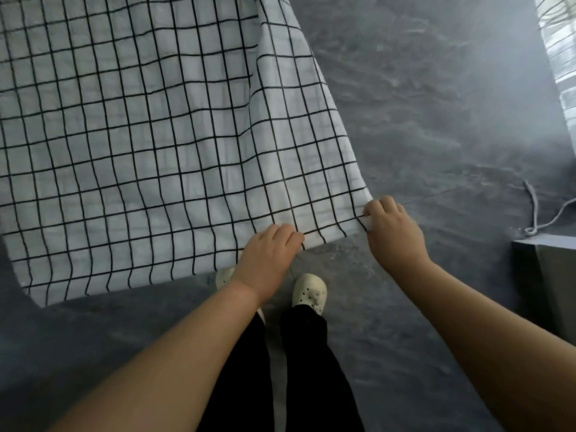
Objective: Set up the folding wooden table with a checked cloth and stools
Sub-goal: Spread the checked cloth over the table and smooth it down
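Note:
A white cloth with a black checked grid point(149, 135) is spread out in the air and fills the upper left of the head view. My left hand point(266, 260) pinches its near edge. My right hand point(392, 232) grips the near right corner of the same edge. The cloth billows away from me above the grey floor. No table or stools are in sight; whatever lies under the cloth is hidden.
Dark grey marbled floor point(436, 120) runs to the right and front. My feet in white clogs point(310, 289) stand below the cloth's edge. A grey box or cabinet point(548, 275) sits at the right edge, with a pale cord point(534, 213) lying beside it.

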`<state>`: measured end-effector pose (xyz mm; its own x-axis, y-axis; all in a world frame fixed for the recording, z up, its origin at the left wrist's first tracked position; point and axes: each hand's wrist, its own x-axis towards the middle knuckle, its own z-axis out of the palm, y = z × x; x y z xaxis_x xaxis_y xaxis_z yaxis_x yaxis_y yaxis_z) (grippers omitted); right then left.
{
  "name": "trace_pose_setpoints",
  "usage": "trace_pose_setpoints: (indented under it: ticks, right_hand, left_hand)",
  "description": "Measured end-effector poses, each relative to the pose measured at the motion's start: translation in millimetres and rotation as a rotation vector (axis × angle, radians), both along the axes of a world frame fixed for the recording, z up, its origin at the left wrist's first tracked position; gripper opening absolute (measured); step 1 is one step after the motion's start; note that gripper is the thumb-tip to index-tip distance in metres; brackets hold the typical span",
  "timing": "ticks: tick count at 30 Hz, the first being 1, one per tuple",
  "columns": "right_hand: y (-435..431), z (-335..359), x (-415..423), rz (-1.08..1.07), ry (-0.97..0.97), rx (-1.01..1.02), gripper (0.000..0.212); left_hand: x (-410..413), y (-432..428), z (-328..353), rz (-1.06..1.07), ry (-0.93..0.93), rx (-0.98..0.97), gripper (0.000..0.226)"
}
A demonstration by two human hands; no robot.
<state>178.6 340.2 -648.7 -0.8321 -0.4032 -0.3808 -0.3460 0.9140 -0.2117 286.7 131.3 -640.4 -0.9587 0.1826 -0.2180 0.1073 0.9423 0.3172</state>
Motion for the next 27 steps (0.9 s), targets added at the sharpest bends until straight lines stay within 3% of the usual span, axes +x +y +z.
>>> trace_pose_setpoints:
  ticks: [6,10,20,27]
  right_hand:
    - [-10,11,10,0.127,-0.024,-0.11,0.049]
    - [-56,28,19,0.245,-0.006,-0.2,0.053]
    - [-227,45,70,0.524,-0.129,-0.115,0.062]
    - [-342,43,129,0.615,-0.163,-0.077,0.063]
  left_hand:
    - [15,-33,3,-0.001,-0.004,-0.068,0.055]
    - [30,-81,7,0.172,-0.018,-0.139,0.07]
    - [106,-212,12,0.538,-0.096,-0.214,0.093]
    - [185,-323,12,0.676,-0.178,-0.193,0.094]
